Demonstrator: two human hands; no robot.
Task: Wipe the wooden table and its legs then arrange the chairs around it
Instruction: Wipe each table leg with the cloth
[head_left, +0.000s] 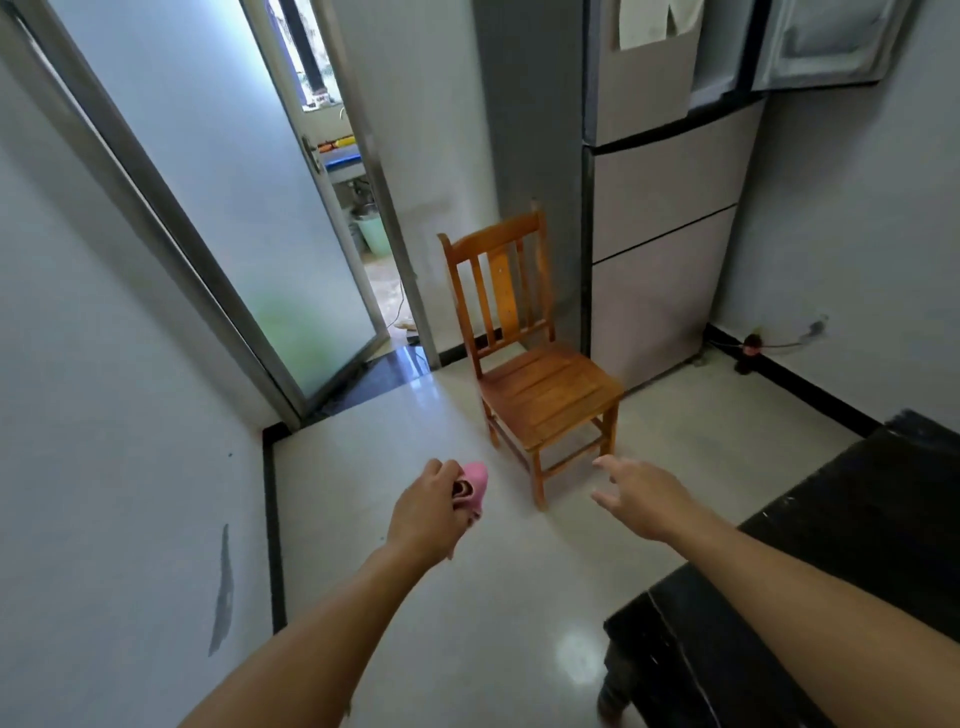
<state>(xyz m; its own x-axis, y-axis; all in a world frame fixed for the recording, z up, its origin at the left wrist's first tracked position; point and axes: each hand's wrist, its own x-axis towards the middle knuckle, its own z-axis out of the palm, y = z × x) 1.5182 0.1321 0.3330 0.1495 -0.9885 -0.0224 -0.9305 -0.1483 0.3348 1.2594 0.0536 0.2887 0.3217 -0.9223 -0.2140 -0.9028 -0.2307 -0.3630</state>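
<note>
No legible text, label, brand or number anywhere.

Your left hand (423, 512) holds a bunched-up pink cloth (474, 486). Your right hand (641, 499) is stretched out with straight fingers, near the small orange-brown wooden chair (540, 384). The chair stands on the shiny pale floor (415, 415), beside a tall grey fridge (665, 234).

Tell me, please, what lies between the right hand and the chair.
Only bare floor, in the head view; the right hand appears short of the chair.
</note>
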